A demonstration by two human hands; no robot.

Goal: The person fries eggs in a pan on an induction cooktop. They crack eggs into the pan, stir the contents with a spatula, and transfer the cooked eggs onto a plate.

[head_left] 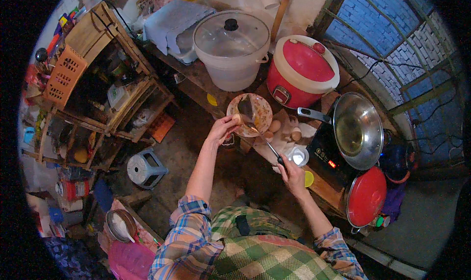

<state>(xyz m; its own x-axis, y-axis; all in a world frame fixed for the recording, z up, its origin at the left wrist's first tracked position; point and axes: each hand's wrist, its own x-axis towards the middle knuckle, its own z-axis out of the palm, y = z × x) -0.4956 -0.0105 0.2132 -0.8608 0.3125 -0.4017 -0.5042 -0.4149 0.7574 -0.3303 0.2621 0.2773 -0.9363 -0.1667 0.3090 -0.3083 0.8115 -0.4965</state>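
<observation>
My left hand (222, 130) pinches a pale egg (237, 118) above the near left rim of a patterned bowl (265, 106); whether its shell is cracked I cannot tell. In my right hand (293, 176) is a metal spoon (267, 141) by its black handle, its tip reaching over the bowl close to the egg. Glare partly obscures the bowl's contents. Just right of the bowl, several brown eggs (275, 126) lie on crumpled pale paper. A small white cup (298, 156) stands beside the spoon handle, near my right fingers.
A steel pan (360, 125) with some liquid sits on a lit black induction cooker (321, 152). Behind the bowl stand a lidded whitish pot (229, 66) and a red rice cooker (301, 71). A red lid (367, 194) lies at right, a stool (145, 168) at left.
</observation>
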